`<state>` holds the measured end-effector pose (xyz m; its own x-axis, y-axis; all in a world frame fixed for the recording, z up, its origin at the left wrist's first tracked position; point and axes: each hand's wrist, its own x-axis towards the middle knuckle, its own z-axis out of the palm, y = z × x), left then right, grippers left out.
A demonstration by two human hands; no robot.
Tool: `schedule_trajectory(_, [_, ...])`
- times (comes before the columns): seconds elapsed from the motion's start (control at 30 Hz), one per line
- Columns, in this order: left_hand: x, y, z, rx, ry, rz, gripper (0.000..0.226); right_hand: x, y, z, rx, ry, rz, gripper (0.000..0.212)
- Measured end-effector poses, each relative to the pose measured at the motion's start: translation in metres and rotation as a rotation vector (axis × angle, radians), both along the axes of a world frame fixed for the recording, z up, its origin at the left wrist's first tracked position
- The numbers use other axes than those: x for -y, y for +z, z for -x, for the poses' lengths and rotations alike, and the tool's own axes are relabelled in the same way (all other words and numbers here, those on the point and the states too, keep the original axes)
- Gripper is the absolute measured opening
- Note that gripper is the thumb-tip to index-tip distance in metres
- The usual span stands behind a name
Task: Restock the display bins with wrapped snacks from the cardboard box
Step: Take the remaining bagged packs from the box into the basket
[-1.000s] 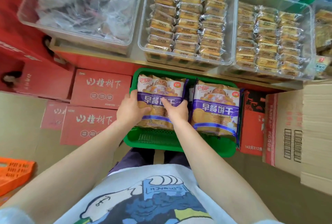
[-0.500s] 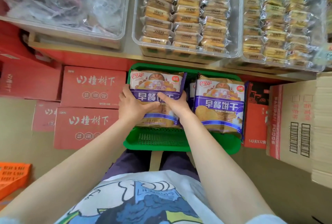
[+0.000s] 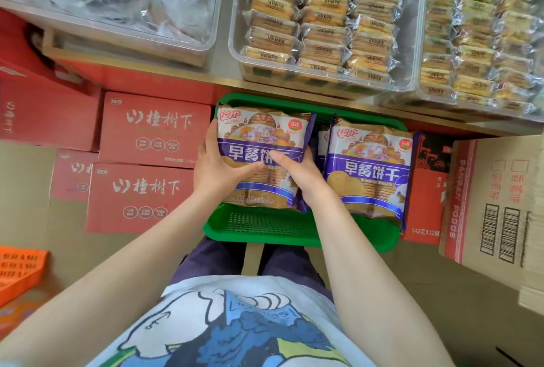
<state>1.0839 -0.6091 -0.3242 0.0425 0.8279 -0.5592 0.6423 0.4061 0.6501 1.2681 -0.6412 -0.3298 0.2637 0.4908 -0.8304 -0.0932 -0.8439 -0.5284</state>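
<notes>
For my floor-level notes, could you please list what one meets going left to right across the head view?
orange basket → red cartons → left hand → right hand → second biscuit pack → cardboard box

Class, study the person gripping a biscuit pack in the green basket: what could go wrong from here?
1. Both hands, left hand and right hand, squeeze the purple-and-brown biscuit pack; the biscuits inside might crack.
2. It stands close against the second purple biscuit pack in the green plastic mesh basket; pushing it could tip that neighbour.
</notes>
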Motion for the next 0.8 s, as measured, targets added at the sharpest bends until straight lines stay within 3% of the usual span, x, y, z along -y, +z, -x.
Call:
schedule_trajectory(0.13, [0.000, 0.003, -0.005, -0.001, -0.002, 0.027, 0.133, -0.003, -0.005, -0.001, 0.148, 0.035, 0.054, 0.117])
schedule_trajectory(0.2, [0.001, 0.003, -0.007, -0.021, 0.000, 0.039, 0.138, -0.004, -0.005, -0.002, 0.156, 0.034, 0.058, 0.112])
schedule_trajectory(0.5, [-0.001, 0.001, -0.009, -0.031, 0.008, 0.049, 0.135, -0.012, -0.013, -0.016, -0.012, -0.003, 0.052, 0.090])
schedule_trajectory(0.63, [-0.005, 0.003, -0.008, -0.007, 0.023, 0.047, 0.129, -0.011, -0.021, -0.013, -0.078, -0.111, 0.029, 0.092])
schedule_trajectory(0.8, [-0.003, 0.006, -0.005, 0.039, 0.020, 0.057, 0.125, -0.007, -0.023, -0.016, -0.153, -0.145, -0.022, 0.074])
